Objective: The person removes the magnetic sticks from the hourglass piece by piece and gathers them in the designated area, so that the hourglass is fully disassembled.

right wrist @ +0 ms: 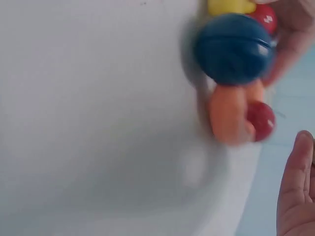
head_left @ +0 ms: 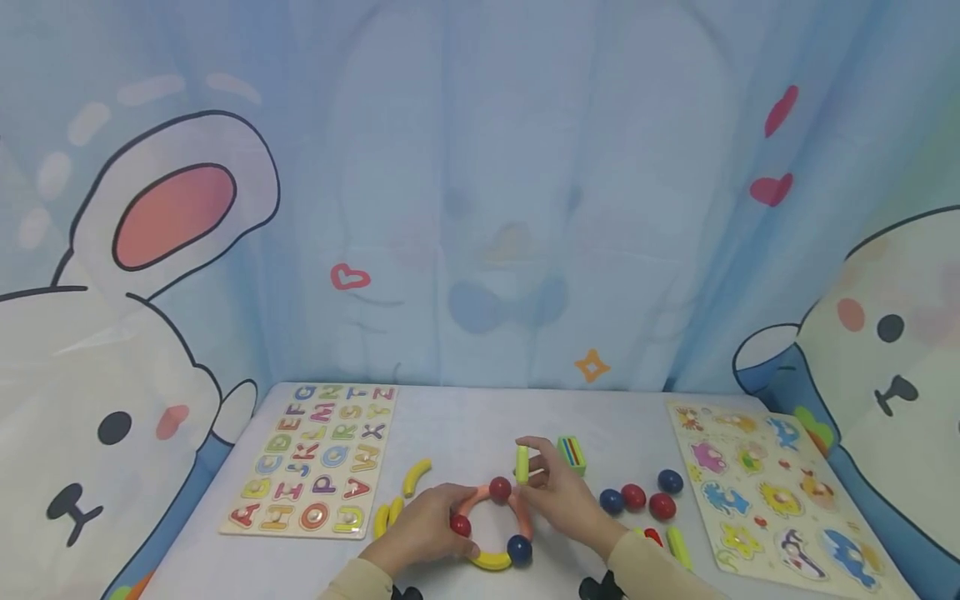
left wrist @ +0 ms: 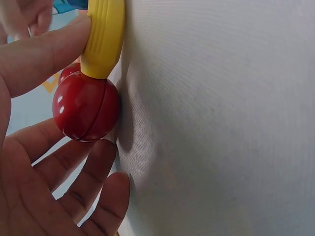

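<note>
Near the table's front, a ring is joined from a yellow curved stick (head_left: pixel 491 562), orange curved sticks (head_left: pixel 522 517), a blue ball (head_left: pixel 519 550) and red balls (head_left: pixel 499 490). My left hand (head_left: pixel 423 527) holds its left side; in the left wrist view the thumb lies on the yellow stick (left wrist: pixel 104 37) and the fingers reach round the red ball (left wrist: pixel 86 105). Above the ring's far right side, my right hand (head_left: pixel 566 500) pinches an upright yellow-green stick (head_left: pixel 522 464). The right wrist view is blurred, showing part of the right hand (right wrist: pixel 297 196) but not that stick.
Yellow curved sticks (head_left: pixel 417 477) lie left of the ring. To the right are loose blue and red balls (head_left: pixel 633 497), a green stick (head_left: pixel 678 547) and a striped green bundle (head_left: pixel 572 455). A letter puzzle board (head_left: pixel 341 467) lies left, an animal puzzle board (head_left: pixel 757 542) right.
</note>
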The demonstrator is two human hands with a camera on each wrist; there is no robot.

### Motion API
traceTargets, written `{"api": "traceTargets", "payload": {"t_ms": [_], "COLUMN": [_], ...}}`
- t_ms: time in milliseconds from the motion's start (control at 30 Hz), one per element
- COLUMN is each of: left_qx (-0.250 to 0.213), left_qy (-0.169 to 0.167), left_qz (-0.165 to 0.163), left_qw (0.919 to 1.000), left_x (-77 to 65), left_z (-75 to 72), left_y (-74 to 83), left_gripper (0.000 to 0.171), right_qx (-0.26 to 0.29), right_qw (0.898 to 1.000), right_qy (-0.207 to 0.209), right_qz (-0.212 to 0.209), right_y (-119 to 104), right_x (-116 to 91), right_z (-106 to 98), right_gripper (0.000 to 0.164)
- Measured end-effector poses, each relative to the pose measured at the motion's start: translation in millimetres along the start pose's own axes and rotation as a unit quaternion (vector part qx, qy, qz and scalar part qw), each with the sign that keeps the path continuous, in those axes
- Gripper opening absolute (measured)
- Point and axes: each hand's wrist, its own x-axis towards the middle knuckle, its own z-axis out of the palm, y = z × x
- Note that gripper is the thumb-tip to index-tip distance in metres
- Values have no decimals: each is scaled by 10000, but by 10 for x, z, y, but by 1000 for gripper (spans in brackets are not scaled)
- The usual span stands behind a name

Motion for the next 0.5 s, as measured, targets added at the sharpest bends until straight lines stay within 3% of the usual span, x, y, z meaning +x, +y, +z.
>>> {"api": "traceTargets", "payload": {"t_ms": [200,333,500], "left_qx": [10,6,18], "left_qy": [48,22,-1], "left_qz": [27,27,-37], "left_qw": [10000,10000,10000], "left_x": [2,1,-16], "left_z": [16,15,-8], "left_y": [-9,-1,2], "left_gripper": [82,82,82], "right_qx": [-760,-985,-1545], "right_qw": [9969,9947,9837], "right_qy": [130,56,-74], "right_qz": [165,299,919], "right_y": [97,381,846], "right_x": [-286,-546,-787], "right_z": [-488,-958,-1421], "right_gripper": [70,68,71]}}
